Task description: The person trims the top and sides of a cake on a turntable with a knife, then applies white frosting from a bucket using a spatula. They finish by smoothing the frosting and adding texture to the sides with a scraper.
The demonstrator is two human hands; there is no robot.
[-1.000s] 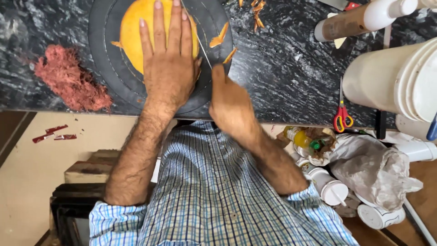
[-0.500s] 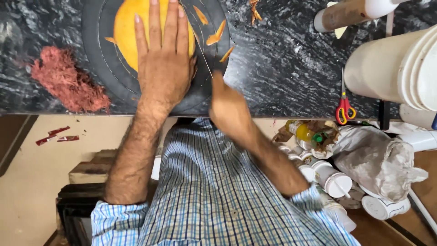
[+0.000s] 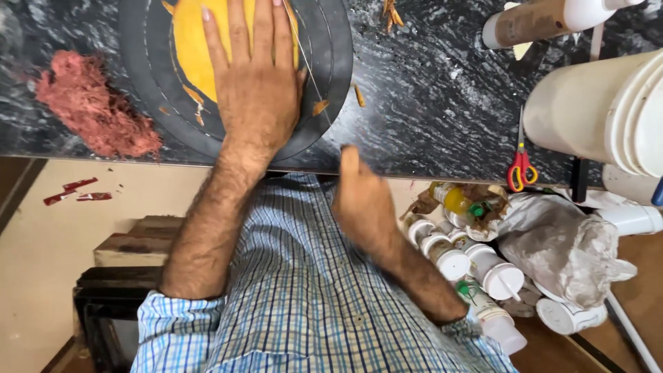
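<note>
Orange clay, a smooth flat slab (image 3: 197, 48), lies on the round dark disc (image 3: 331, 62) atop the speckled black stone table (image 3: 428, 103); left hand (image 3: 255, 90) presses it, fingers spread; right hand (image 3: 362, 200) hangs at the table's edge, fingers curled together.

Black speckled stone counter (image 3: 442, 103), beige floor (image 3: 48, 242) — dark wooden step (image 3: 131, 252)

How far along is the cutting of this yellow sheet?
Done: orange trimmings lie on the black round mat. In hand: left hand presses the yellow sheet flat; right hand is at the counter edge, blade unseen. How much is left cannot be told.
</note>
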